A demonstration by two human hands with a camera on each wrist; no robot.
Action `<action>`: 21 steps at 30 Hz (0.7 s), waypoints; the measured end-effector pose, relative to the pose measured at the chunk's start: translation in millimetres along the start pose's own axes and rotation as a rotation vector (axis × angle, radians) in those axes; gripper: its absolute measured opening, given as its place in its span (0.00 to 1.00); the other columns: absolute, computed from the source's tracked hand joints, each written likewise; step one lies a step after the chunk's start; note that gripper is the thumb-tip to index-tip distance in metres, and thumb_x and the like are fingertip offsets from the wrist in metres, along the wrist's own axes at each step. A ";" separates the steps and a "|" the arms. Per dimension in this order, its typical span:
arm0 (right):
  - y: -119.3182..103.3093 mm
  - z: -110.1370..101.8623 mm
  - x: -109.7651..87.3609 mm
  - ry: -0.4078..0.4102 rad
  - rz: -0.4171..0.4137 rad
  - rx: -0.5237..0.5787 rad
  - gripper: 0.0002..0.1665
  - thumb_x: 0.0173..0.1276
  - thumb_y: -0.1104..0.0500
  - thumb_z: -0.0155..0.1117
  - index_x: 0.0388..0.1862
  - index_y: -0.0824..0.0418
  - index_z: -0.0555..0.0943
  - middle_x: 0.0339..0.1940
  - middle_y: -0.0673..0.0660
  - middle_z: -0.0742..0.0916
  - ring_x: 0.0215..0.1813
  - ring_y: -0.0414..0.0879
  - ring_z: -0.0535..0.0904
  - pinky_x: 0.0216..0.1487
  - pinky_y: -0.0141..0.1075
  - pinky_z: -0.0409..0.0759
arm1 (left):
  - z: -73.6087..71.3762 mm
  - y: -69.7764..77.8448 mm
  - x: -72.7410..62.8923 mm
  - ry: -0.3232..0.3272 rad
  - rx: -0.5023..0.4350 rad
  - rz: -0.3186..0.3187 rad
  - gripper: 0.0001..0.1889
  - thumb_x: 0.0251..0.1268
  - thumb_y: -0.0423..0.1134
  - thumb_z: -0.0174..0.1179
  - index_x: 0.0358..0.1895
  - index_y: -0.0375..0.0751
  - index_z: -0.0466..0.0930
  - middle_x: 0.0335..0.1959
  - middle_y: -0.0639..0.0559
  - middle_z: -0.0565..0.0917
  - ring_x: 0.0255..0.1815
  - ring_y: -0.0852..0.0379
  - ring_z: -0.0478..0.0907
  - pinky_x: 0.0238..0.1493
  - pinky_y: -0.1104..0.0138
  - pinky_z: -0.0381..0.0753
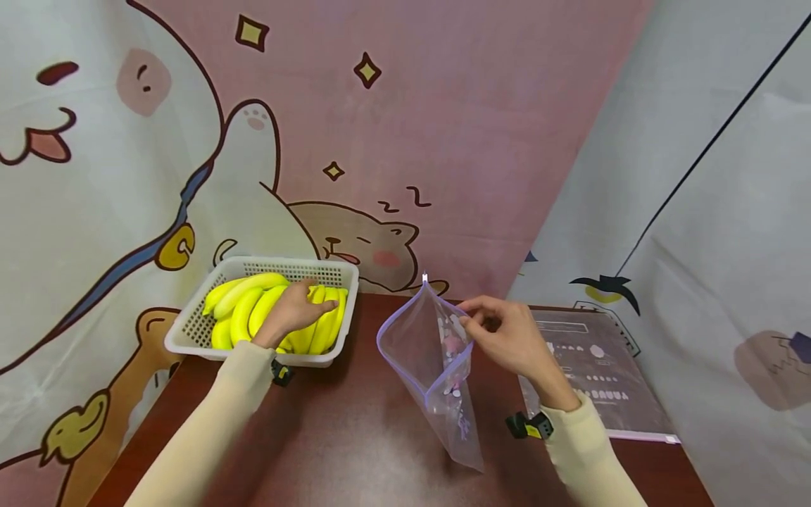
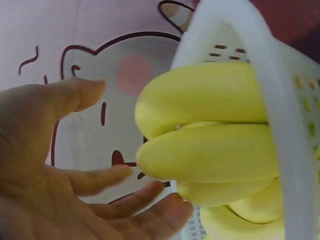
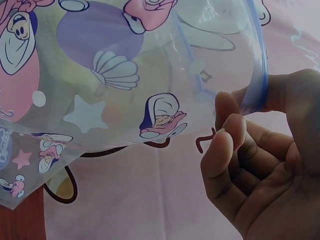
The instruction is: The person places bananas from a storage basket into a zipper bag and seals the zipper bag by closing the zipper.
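My left hand [image 1: 294, 310] reaches over the yellow bananas [image 1: 246, 313] in a white plastic basket [image 1: 179, 331] at the left. In the left wrist view its thumb and fingers are spread, with the fingertips right at the ends of the bananas [image 2: 210, 152]. On the right, my right hand [image 1: 510, 341] pinches the purple-edged rim of a clear zip bag [image 1: 405, 331] between thumb and fingers. The bag hangs upright with its mouth spread wide. Pink cartoon figures and shells [image 3: 117, 70] are printed on its film.
Another zip bag [image 1: 595, 380] lies flat on the brown table [image 1: 355, 436] at the right, partly behind the right wrist. A cloth with cartoon animals [image 1: 443, 141] hangs behind the table and along both sides.
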State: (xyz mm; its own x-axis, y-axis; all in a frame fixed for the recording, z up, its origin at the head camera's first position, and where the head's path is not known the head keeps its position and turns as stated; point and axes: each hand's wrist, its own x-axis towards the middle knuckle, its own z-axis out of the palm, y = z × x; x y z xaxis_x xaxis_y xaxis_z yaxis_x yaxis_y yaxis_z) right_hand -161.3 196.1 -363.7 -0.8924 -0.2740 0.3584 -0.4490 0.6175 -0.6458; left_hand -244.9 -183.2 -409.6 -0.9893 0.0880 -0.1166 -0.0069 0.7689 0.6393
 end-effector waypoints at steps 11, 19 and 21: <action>0.6 3.2 0.4 0.016 -0.007 0.000 0.08 0.69 0.60 0.70 0.46 0.56 0.88 0.21 0.46 0.84 0.22 0.38 0.75 0.25 0.31 0.73 | 14.7 -3.4 8.3 -0.010 0.176 -0.146 0.51 0.61 0.61 0.67 0.75 0.25 0.60 0.71 0.24 0.68 0.67 0.30 0.71 0.66 0.42 0.74; -0.2 3.9 1.4 0.016 0.005 -0.002 0.07 0.69 0.59 0.71 0.45 0.55 0.88 0.21 0.45 0.83 0.22 0.38 0.74 0.23 0.31 0.71 | 15.4 -5.3 11.0 -0.007 0.140 -0.181 0.50 0.59 0.60 0.68 0.73 0.26 0.62 0.68 0.28 0.74 0.59 0.37 0.75 0.61 0.46 0.77; -0.2 4.1 1.8 0.013 0.008 -0.002 0.08 0.70 0.58 0.70 0.46 0.56 0.88 0.21 0.45 0.83 0.22 0.38 0.74 0.23 0.31 0.70 | 13.9 -6.0 10.7 -0.009 0.123 -0.190 0.49 0.60 0.59 0.67 0.75 0.27 0.61 0.70 0.28 0.72 0.62 0.36 0.74 0.64 0.45 0.76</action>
State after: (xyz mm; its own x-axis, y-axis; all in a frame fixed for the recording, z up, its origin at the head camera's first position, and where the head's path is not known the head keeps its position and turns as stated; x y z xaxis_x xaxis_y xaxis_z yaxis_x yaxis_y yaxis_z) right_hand -163.0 192.5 -365.6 -0.8952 -0.2599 0.3620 -0.4420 0.6211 -0.6472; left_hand -253.5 -178.0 -425.2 -0.9705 -0.0606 -0.2335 -0.1749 0.8435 0.5079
